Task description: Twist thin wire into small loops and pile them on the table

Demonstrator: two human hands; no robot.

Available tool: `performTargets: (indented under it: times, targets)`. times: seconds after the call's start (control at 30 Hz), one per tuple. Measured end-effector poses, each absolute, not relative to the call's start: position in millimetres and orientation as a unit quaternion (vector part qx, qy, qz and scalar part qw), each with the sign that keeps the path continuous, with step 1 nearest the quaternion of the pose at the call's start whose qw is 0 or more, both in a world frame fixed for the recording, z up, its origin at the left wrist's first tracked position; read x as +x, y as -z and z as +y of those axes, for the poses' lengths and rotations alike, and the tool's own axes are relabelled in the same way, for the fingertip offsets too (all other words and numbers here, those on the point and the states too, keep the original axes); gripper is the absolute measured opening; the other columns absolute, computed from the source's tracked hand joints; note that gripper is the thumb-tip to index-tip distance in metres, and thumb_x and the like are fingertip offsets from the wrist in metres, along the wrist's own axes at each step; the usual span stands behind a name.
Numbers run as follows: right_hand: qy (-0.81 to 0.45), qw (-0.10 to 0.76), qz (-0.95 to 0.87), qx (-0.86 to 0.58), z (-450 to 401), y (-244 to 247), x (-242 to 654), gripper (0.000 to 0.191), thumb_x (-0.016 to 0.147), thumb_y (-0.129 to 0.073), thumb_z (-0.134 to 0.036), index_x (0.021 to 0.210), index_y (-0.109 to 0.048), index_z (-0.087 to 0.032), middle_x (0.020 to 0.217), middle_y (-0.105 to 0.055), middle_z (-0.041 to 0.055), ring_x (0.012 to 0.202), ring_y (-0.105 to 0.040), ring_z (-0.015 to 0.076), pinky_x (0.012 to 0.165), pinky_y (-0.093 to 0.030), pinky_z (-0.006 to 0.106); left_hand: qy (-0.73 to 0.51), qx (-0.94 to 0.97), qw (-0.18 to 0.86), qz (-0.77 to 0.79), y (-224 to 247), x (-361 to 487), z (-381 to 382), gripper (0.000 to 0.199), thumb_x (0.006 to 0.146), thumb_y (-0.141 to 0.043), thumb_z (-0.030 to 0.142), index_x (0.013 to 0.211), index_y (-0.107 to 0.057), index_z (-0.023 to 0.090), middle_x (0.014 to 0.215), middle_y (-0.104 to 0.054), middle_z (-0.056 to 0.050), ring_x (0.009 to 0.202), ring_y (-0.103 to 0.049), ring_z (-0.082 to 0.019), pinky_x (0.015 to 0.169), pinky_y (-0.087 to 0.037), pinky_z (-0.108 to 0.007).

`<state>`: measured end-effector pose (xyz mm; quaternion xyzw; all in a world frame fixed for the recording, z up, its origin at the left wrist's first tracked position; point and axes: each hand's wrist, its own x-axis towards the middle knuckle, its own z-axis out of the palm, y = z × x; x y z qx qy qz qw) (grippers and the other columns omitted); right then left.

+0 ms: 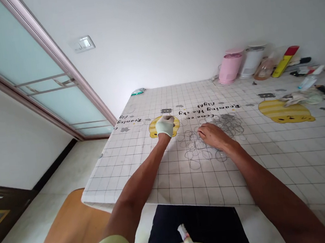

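A loose pile of thin grey rings (195, 165), like wire or elastic loops, is spread over a white tablecloth (115, 172) with a grid and yellow bear prints. My right hand (212, 135), bare, rests on the pile with its fingers curled and pinched at the left part of the rings. Whatever is between those fingertips is too small to make out. To the left, my left hand (165, 126) wears a pale work glove and is closed above a yellow bear print. Its fingertips are bunched together, and what they hold, if anything, is hidden.
Along the wall stand a pink cylinder (230, 66), a white cylinder (252, 61), a bottle (264, 68) and a yellow-red can (285, 62). A crumpled cloth (305, 97) lies at right, a small packet (138, 91) at the back left. A wooden seat (69, 228) is below the table.
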<state>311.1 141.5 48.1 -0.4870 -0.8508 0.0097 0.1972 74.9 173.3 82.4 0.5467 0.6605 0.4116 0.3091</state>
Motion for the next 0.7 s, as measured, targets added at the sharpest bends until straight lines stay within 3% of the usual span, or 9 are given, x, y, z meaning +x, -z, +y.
performTargets:
  times: [0.1,0.2,0.37,0.53,0.6,0.7]
  targets:
    - [-0.018,0.308,-0.799,-0.516,140.3,-57.7,312.4,0.028,0.102,-0.049,-0.025,0.079,-0.065,-0.021,0.083,-0.069,0.0091,0.083,-0.062,0.0239,0.072,-0.044,0.034,-0.426,0.554,0.302,0.648,-85.7,80.2,159.4,0.025,0.097,-0.054,0.033,0.105,-0.076,0.024,0.087,-0.074,-0.003,0.082,-0.068,-0.017,0.063,-0.048,-0.024]
    - [-0.116,0.401,-0.757,-0.503,135.3,-67.9,312.5,0.029,0.104,-0.050,-0.040,0.098,-0.072,-0.022,0.091,-0.076,0.0071,0.086,-0.069,0.0234,0.075,-0.051,0.033,-0.409,0.595,0.249,0.646,-87.2,87.4,148.8,0.023,0.098,-0.055,0.033,0.096,-0.077,0.025,0.086,-0.074,-0.002,0.087,-0.068,-0.018,0.071,-0.049,-0.025]
    - [-0.173,0.407,-0.776,-0.450,124.2,-73.4,301.3,0.028,0.099,-0.060,-0.044,0.112,-0.073,-0.023,0.108,-0.078,0.0093,0.098,-0.073,0.0255,0.081,-0.057,0.038,-0.394,0.624,0.214,0.640,-89.0,97.4,136.5,0.023,0.098,-0.057,0.033,0.090,-0.076,0.024,0.084,-0.073,-0.002,0.091,-0.067,-0.019,0.080,-0.049,-0.027]
    - [-0.296,0.450,-0.720,-0.437,119.4,-75.3,293.5,0.029,0.101,-0.056,-0.045,0.101,-0.075,-0.022,0.094,-0.079,0.0067,0.088,-0.075,0.0227,0.079,-0.061,0.037,-0.394,0.619,0.220,0.643,-91.0,97.3,130.7,0.025,0.097,-0.055,0.033,0.084,-0.073,0.023,0.083,-0.071,-0.002,0.089,-0.066,-0.019,0.078,-0.049,-0.027]
    - [-0.357,0.477,-0.689,-0.412,119.3,-77.2,294.7,0.031,0.102,-0.056,-0.046,0.105,-0.075,-0.021,0.092,-0.079,0.0070,0.086,-0.076,0.0218,0.082,-0.062,0.037,-0.415,0.596,0.253,0.639,-89.7,95.6,131.4,0.022,0.096,-0.056,0.033,0.086,-0.073,0.023,0.082,-0.071,-0.002,0.086,-0.066,-0.018,0.074,-0.049,-0.026]
    - [-0.391,0.477,-0.694,-0.370,119.6,-78.3,296.7,0.033,0.099,-0.064,-0.045,0.121,-0.073,-0.024,0.105,-0.079,0.0067,0.096,-0.075,0.0222,0.090,-0.062,0.040,-0.448,0.546,0.381,0.597,-83.7,95.1,134.9,0.017,0.092,-0.061,0.030,0.084,-0.071,0.020,0.075,-0.068,-0.003,0.072,-0.064,-0.015,0.063,-0.047,-0.024]
